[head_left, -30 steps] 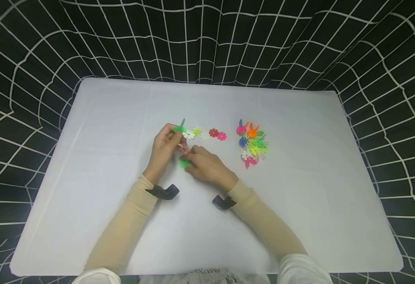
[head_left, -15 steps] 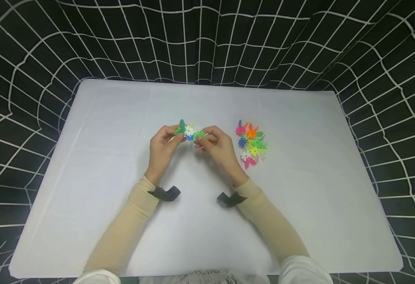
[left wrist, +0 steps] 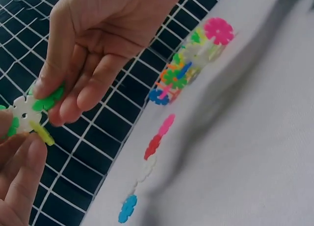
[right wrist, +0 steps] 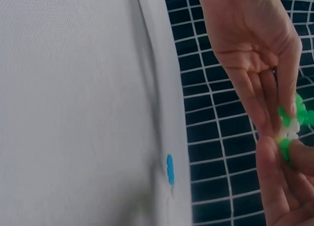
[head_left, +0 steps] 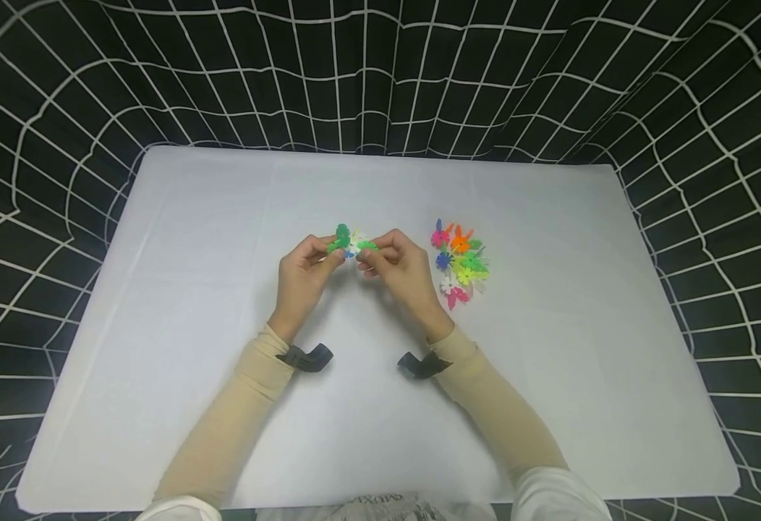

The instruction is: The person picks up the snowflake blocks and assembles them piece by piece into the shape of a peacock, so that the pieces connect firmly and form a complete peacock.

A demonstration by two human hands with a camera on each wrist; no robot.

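Note:
Flower-shaped plastic discs joined in a small cluster are raised between both hands. My left hand (head_left: 304, 278) pinches the cluster's left side, where a green disc (head_left: 343, 233) stands up. A white disc (left wrist: 23, 113) sits in the middle of the cluster, with a yellow disc (left wrist: 41, 133) at its edge. From the right, my right hand (head_left: 401, 275) pinches another green disc (left wrist: 48, 101) between thumb and fingers, against the white one. Fingertips partly cover the joints, so I cannot tell how deep the slots sit.
Right of the hands lies a pile of colourful discs (head_left: 461, 262) on the white table (head_left: 569, 325). A row with a blue disc (left wrist: 127, 209), a red disc (left wrist: 152, 147) and a pink disc (left wrist: 167, 124) lies beyond the hands. Black netted cloth (head_left: 380, 79) surrounds the table.
My right hand has risen from low on the table with the green disc and brought it against the cluster's right side. My left hand has shifted slightly right and tilted the cluster.

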